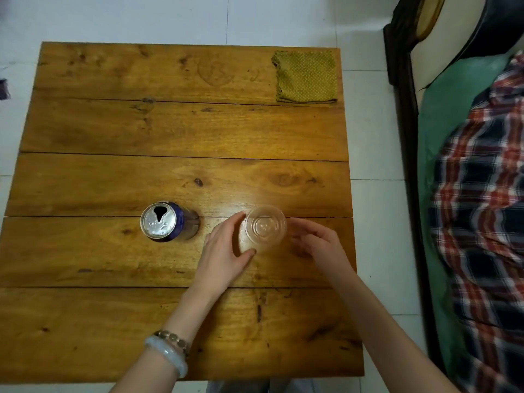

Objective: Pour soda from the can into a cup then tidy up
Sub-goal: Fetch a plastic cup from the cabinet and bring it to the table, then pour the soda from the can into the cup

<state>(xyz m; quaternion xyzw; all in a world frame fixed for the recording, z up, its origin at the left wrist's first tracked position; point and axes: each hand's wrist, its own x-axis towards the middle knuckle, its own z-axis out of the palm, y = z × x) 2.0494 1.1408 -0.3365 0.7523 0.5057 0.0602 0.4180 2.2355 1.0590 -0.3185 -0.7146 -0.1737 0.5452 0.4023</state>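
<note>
A clear plastic cup [265, 227] stands on the wooden table [181, 131], near its front middle, and looks empty. My left hand [224, 251] curves around the cup's left side, with the index finger and thumb touching its wall. My right hand [314, 242] hovers just right of the cup, its fingers spread and slightly blurred, a small gap from the rim. An opened soda can [164, 221] with a blue side and a silver top stands upright to the left of my left hand, untouched.
A folded yellow-green dotted cloth [306, 76] lies at the table's far right corner. A bed or sofa with a green sheet [448, 114] and a plaid blanket [482, 211] runs along the right side. White tiled floor [170, 15] surrounds the table.
</note>
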